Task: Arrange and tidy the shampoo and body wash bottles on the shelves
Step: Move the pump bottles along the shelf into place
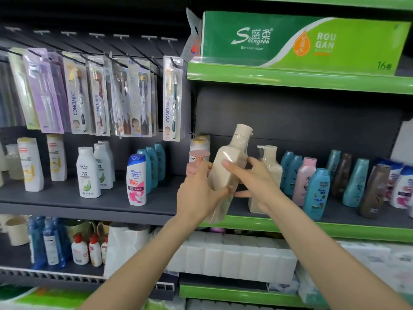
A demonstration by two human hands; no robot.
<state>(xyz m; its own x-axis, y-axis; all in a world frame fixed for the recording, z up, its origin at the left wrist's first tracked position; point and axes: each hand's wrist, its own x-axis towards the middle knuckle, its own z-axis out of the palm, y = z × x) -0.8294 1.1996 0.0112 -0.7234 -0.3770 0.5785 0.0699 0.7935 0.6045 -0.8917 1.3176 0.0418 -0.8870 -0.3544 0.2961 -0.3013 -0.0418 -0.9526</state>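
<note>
From the head view, both hands hold one cream pump bottle (pixel 225 173), tilted with its cap toward one o'clock, lifted in front of the green-edged shelf (pixel 335 229) at frame centre. The left hand (pixel 199 189) curls round its lower body; the right hand (pixel 252 173) grips the upper body, thumb across the front. To finish well, I would bring it upright, turn its front face outward, and lower it flat at the shelf's left end, keeping both hands on until the base sits. At three o'clock of the held bottle, just beside it, stands a second cream pump bottle (pixel 268 166); at nine o'clock a pink pump bottle (pixel 196 162) sits close, so the gap looks tight and a tilted base could knock either. Farther toward three o'clock, teal bottles (pixel 317 193) crowd the row; toothbrush packs (pixel 172 97) hang at eleven o'clock.
</note>
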